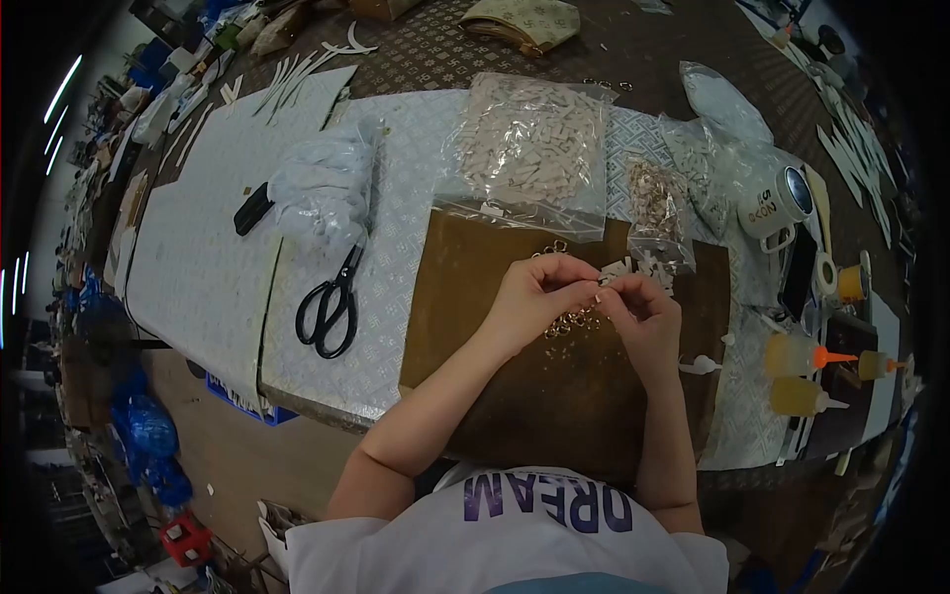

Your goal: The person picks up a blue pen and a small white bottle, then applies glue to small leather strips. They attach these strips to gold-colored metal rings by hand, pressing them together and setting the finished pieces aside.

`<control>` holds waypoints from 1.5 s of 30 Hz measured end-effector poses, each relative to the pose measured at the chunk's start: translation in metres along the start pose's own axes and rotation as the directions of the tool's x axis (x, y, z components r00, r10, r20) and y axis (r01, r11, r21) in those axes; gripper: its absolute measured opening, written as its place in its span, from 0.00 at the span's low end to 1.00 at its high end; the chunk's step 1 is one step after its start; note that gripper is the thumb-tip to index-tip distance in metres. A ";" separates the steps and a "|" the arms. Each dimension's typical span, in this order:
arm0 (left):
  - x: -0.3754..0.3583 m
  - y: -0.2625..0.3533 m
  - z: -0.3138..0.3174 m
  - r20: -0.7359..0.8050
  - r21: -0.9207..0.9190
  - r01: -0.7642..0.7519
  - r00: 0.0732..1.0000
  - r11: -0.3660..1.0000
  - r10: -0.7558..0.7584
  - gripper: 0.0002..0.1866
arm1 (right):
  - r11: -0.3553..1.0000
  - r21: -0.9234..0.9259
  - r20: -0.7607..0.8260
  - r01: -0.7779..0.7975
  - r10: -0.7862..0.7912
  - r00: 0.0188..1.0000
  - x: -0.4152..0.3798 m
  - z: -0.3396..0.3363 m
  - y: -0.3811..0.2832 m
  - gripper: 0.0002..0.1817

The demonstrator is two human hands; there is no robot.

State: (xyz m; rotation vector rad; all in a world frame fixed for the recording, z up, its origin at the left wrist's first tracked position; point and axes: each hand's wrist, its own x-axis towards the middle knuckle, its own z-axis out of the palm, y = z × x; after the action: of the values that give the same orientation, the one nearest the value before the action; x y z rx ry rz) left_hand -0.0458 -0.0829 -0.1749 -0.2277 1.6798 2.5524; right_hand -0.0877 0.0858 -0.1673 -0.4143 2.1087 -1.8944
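My left hand (532, 302) and my right hand (643, 315) meet above a brown mat (475, 396), fingertips pinched together. Between them is something small and pale, too small to make out clearly. Just below the fingers lies a loose pile of small gold-coloured metal rings (574, 323). Behind my right hand is a heap of small whitish pieces (653, 267), partly hidden by the fingers. A large clear bag of pale small pieces (534, 139) lies beyond the mat, beside a smaller bag of brownish pieces (656, 203).
Black-handled scissors (327, 315) and a bag of white material (322, 188) lie to the left. On the right are a white mug (770, 210), a phone (797, 277), a tape roll (825, 273) and glue bottles (792, 354). A patterned pouch (524, 22) is at the back.
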 end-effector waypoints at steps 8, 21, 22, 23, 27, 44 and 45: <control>-0.003 0.003 -0.002 0.061 -0.093 0.031 0.998 0.995 -0.025 0.12 | 0.996 0.076 -0.026 0.047 -0.045 0.999 -0.004 0.006 -0.006 0.03; -0.018 -0.006 0.026 0.130 -0.144 0.286 0.954 0.947 -0.269 0.10 | 0.920 -0.218 -0.547 0.327 -0.392 0.740 -0.122 -0.034 0.016 0.10; -0.018 -0.010 0.028 0.152 -0.147 0.314 0.944 0.938 -0.292 0.10 | 0.927 -0.238 -0.591 0.290 -0.375 0.715 -0.125 -0.044 0.028 0.14; -0.019 -0.012 0.030 0.166 -0.146 0.337 0.935 0.930 -0.313 0.10 | 0.945 -0.252 -0.630 0.206 -0.322 0.706 -0.127 -0.051 0.034 0.17; -0.022 -0.020 0.039 0.182 -0.124 0.409 0.905 0.904 -0.384 0.11 | 0.972 -0.228 -0.620 0.054 -0.188 0.762 -0.111 -0.067 0.042 0.23; -0.022 -0.028 0.046 0.208 -0.082 0.471 0.870 0.878 -0.447 0.12 | 0.911 -0.375 -0.253 0.174 -0.281 0.926 -0.124 -0.065 -0.002 0.18; -0.022 -0.028 0.045 0.206 -0.074 0.466 0.872 0.882 -0.444 0.12 | 0.908 -0.385 -0.255 0.169 -0.280 0.925 -0.124 -0.064 -0.004 0.17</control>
State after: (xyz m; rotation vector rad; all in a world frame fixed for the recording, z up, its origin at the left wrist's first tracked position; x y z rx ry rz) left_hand -0.0241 -0.0300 -0.1787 -0.3402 1.2266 2.2388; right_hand 0.0015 0.1926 -0.1549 -0.4873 2.7390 -1.7836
